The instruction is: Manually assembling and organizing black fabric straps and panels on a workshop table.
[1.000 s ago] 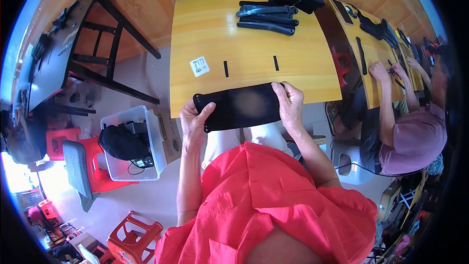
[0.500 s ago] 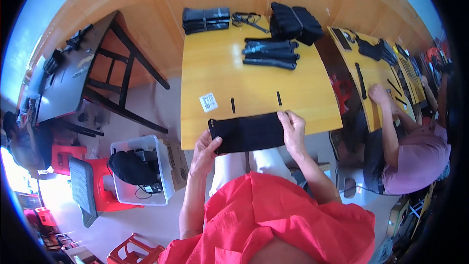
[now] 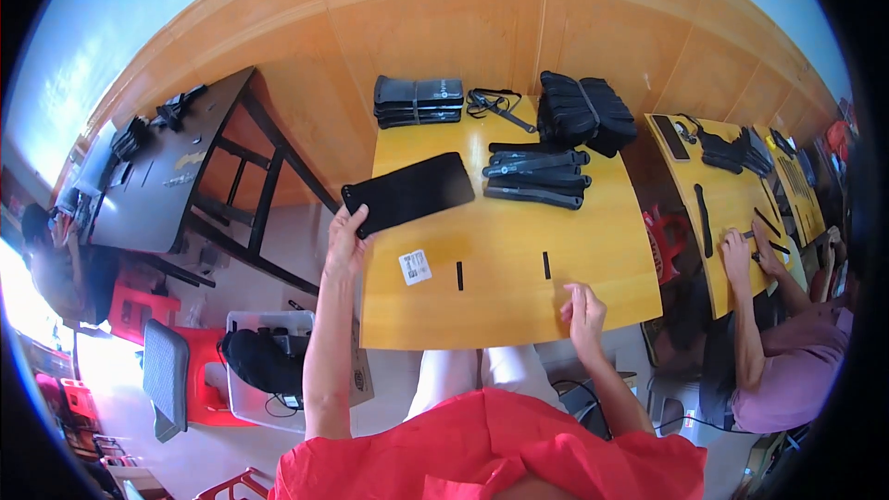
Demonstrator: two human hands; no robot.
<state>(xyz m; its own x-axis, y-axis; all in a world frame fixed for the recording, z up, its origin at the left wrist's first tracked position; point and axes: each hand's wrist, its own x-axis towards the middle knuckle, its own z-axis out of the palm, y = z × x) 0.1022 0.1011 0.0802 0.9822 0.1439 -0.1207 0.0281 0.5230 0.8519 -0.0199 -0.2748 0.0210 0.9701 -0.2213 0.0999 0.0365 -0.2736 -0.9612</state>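
My left hand [image 3: 344,236] is closed on the left end of a flat black rectangular fabric panel [image 3: 412,193], thumb on top. Small metallic dots show at the panel's gripped corner. It is held out over the left part of the yellow table [image 3: 500,306], its far end tilted upward. My right hand [image 3: 585,310] hovers at the table's near right, fingers loosely bent and apart, with nothing in them. Two short black strips [image 3: 459,276] lie on the table between my hands, beside a white printed label sheet [image 3: 415,267].
Folded black straps [image 3: 537,176] lie at the table's far side, near a banded black bundle [image 3: 588,113], a banded grey-black stack [image 3: 417,102] and a corded strap [image 3: 500,109]. At right, a co-worker's hands [image 3: 741,255] work at another table. A dark table [image 3: 167,185] stands left.
My right hand has let go of the black panel and drawn back to the near right. My left hand has carried the panel forward and left. The view has tilted up.
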